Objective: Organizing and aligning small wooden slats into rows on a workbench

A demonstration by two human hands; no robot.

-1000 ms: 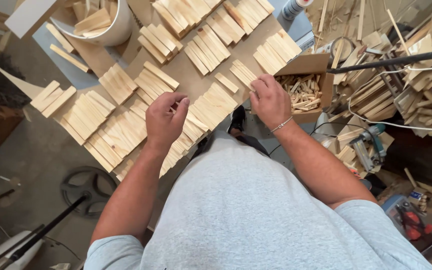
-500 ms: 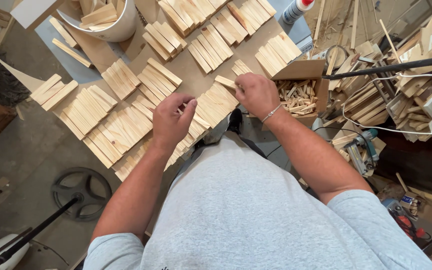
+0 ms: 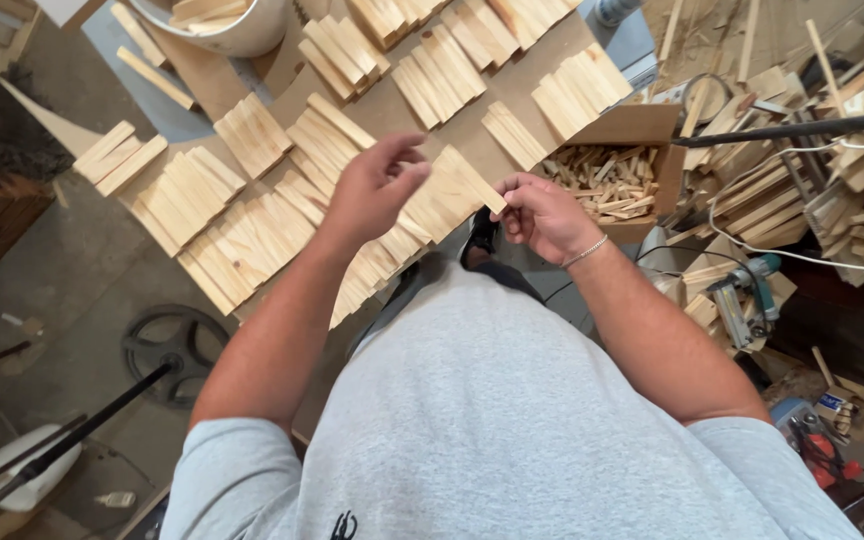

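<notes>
My right hand [image 3: 544, 215] pinches one flat pale wooden slat [image 3: 473, 181] by its end, held over the near edge of the brown board [image 3: 512, 85]. My left hand [image 3: 370, 185] hovers just left of it, fingers loosely spread and holding nothing. Below both hands lie several fanned groups of similar slats [image 3: 252, 235] spread across the board.
A cardboard box of small wood offcuts [image 3: 612, 180] sits right of my right hand. A white bucket with slats [image 3: 214, 25] stands at the far left. A power tool [image 3: 747, 290] and piled scrap wood [image 3: 832, 150] crowd the right. A dark wheel [image 3: 174, 350] lies on the floor.
My right hand has lifted a slat from the board and drawn it nearer. My left hand has risen off the slat piles and moved towards the right hand.
</notes>
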